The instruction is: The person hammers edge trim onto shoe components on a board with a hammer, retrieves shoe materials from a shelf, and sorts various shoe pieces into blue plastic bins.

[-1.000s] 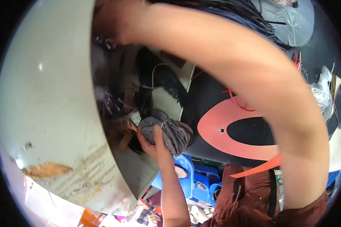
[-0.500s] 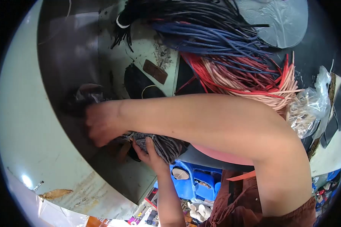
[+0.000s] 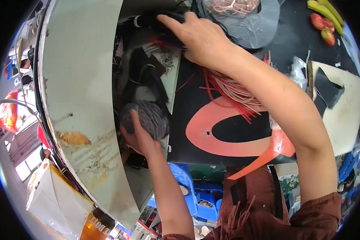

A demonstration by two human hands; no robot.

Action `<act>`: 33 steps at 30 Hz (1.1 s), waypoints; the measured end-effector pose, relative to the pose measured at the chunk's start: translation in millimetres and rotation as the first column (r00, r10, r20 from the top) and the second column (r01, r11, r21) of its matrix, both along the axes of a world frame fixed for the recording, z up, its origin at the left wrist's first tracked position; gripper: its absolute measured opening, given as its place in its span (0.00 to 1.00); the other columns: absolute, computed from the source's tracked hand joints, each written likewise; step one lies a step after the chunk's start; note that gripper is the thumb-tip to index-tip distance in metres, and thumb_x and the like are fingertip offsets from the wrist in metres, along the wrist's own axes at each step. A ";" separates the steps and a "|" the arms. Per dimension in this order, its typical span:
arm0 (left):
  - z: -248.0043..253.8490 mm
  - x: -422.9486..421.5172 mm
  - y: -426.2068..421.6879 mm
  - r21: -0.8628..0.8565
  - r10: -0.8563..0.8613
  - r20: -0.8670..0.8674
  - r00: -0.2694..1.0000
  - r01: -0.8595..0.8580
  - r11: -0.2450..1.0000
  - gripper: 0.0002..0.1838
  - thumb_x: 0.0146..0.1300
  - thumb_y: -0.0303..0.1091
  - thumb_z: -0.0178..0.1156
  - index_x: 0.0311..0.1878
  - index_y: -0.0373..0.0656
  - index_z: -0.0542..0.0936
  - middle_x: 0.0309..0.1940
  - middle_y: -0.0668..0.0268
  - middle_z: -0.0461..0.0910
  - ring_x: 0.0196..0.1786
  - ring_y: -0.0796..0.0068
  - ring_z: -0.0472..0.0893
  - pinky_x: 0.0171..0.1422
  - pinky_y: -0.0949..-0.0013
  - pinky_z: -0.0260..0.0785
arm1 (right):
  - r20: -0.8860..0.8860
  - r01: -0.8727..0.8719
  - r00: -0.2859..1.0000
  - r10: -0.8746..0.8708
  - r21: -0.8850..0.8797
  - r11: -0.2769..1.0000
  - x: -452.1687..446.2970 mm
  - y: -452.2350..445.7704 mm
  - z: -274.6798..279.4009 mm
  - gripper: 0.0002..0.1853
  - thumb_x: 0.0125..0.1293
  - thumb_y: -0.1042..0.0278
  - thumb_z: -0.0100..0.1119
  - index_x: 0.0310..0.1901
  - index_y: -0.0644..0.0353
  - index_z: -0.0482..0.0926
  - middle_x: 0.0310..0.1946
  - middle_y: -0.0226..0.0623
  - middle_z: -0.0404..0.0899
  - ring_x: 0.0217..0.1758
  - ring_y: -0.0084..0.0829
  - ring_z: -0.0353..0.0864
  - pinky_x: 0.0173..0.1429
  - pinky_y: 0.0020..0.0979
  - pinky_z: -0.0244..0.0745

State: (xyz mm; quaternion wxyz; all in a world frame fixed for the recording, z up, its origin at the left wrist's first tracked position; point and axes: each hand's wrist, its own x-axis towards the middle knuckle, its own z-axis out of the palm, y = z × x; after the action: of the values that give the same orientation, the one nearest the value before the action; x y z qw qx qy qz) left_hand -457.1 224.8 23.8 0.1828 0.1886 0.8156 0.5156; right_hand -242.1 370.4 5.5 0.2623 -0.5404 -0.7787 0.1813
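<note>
My left hand (image 3: 142,136) is closed around a bundle of grey cords (image 3: 150,120), thumb lying across it, low beside the pale green panel. Higher up, my right hand (image 3: 204,38) reaches over a bundle of black cords (image 3: 168,24) tied with a white band (image 3: 137,21). Its index finger is stretched out along them; its other fingers are partly hidden underneath. Red and pink cords (image 3: 234,90) lie below my right forearm. Under their ends is a flat coral piece (image 3: 196,130) with a rounded opening.
The pale green panel (image 3: 84,60) stands at the left. A grey plastic-covered piece (image 3: 256,32) with a bag of pinkish cords (image 3: 232,6) is at the back. Red fruit (image 3: 323,26), a pale board (image 3: 344,120) and a blue plastic bin (image 3: 206,206) are also around.
My right hand has moved from beside the grey bundle up to the black cords, which now lie farther left. My left hand still holds the grey cords. The view has shifted, uncovering the coral piece.
</note>
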 end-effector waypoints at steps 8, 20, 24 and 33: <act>-57.4 -59.9 69.6 0.294 -0.106 0.156 0.982 0.056 0.954 0.33 0.70 0.40 0.63 0.72 0.33 0.66 0.71 0.50 0.68 0.68 0.59 0.74 0.73 0.59 0.67 | 0.193 -0.106 0.979 0.067 0.197 0.975 -128.2 34.1 48.1 0.26 0.70 0.51 0.53 0.69 0.37 0.75 0.77 0.40 0.60 0.82 0.55 0.47 0.74 0.74 0.43; -28.3 55.3 -118.5 -0.211 -0.485 -0.621 0.616 0.465 0.860 0.19 0.69 0.32 0.64 0.61 0.37 0.78 0.63 0.51 0.73 0.65 0.53 0.74 0.67 0.54 0.68 | -0.280 -0.129 0.940 0.197 0.244 0.961 35.9 -224.8 35.5 0.13 0.54 0.67 0.61 0.41 0.60 0.83 0.51 0.45 0.82 0.58 0.43 0.80 0.56 0.43 0.75; -30.1 97.4 -174.2 -0.267 -0.710 -0.510 0.486 0.695 0.668 0.18 0.65 0.27 0.67 0.58 0.39 0.81 0.63 0.50 0.73 0.65 0.52 0.74 0.67 0.56 0.67 | 0.166 0.181 0.968 -0.190 0.069 0.981 116.1 -223.7 36.2 0.37 0.44 0.60 0.79 0.62 0.47 0.80 0.69 0.46 0.67 0.75 0.57 0.59 0.66 0.60 0.58; -38.6 119.5 -185.1 -0.296 -0.810 -0.396 0.432 0.776 0.558 0.17 0.59 0.33 0.71 0.51 0.42 0.85 0.62 0.55 0.76 0.68 0.47 0.71 0.69 0.50 0.61 | -0.039 0.250 0.968 -0.248 0.240 0.938 138.2 -165.2 21.7 0.30 0.51 0.80 0.66 0.59 0.51 0.80 0.52 0.36 0.81 0.54 0.42 0.80 0.60 0.37 0.75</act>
State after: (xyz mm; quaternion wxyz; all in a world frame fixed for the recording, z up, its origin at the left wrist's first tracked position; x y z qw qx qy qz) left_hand -337.6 39.7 -14.8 0.1962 0.6663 0.6650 0.2743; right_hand -103.9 205.2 27.2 0.3503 -0.5978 -0.7192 0.0523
